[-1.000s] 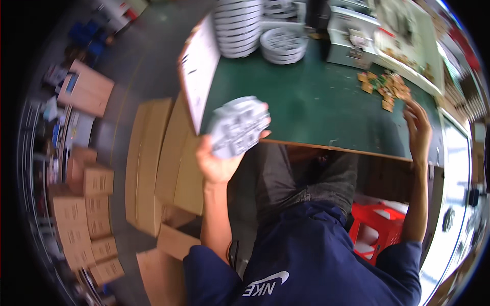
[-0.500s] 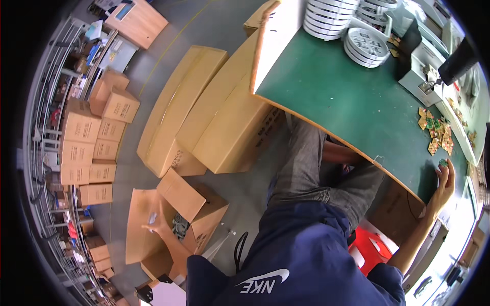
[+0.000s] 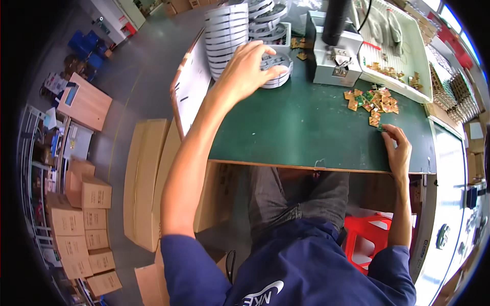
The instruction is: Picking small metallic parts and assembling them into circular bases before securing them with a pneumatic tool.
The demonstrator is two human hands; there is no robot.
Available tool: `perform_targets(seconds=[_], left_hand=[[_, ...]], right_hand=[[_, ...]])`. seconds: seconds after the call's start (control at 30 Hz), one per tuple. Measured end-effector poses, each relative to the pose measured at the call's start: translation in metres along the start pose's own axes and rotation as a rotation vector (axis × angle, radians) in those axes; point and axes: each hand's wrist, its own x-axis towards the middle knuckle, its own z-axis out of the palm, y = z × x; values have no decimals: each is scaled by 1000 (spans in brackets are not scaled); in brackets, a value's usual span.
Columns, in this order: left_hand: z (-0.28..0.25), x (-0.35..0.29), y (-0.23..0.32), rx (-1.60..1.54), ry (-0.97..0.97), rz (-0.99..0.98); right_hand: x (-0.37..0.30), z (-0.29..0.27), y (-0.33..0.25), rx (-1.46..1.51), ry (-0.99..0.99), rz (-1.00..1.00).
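My left hand (image 3: pixel 245 71) reaches over the table with thumb and fingers apart and nothing in it. Just beyond its fingers stands a short stack of round white trays (image 3: pixel 280 79), partly hidden by the hand. A tall stack of white rings or trays (image 3: pixel 224 38) rises behind it; I cannot tell if the hand touches either stack. At the right, my right hand (image 3: pixel 399 148) pinches a small green circuit board (image 3: pixel 381 128) between thumb and fingertips, low over the table. Close to those fingertips lies a loose heap of small orange-gold and green boards (image 3: pixel 375 102).
A grey metal box device (image 3: pixel 337 69) stands on the green table (image 3: pixel 286 132) under a black cylinder (image 3: pixel 334 23). Behind the heap is a white tray (image 3: pixel 423 94) with gloves and boards. A red stool (image 3: pixel 360 229) is below; large cartons (image 3: pixel 145 178) stand left.
My left hand has come up from the open carton at lower left to the round trays. The view has swung right; the right hand still pinches the green board near the heap.
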Motion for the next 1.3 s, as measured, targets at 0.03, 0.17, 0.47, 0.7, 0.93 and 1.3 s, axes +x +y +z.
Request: perform_targets(seconds=[0.03, 0.17, 0.47, 0.7, 0.93, 1.3], left_hand=[[7, 26, -4, 102, -103, -27], [21, 79, -25, 380, -640, -180], [0, 48, -11, 223, -367, -126], [-15, -75, 6, -782, -39, -398], [49, -125, 6, -2091, 51, -382], [51, -117, 22, -2067, 14, -299]], right_hand=[[-1, 0, 5, -7, 15, 3], [-4, 8, 12, -7, 55, 1], [-8, 9, 5, -125, 81, -2], [-8, 5, 10, -217, 127, -102], [-5, 11, 12, -241, 102, -62], [-4, 6, 4, -304, 26, -114]])
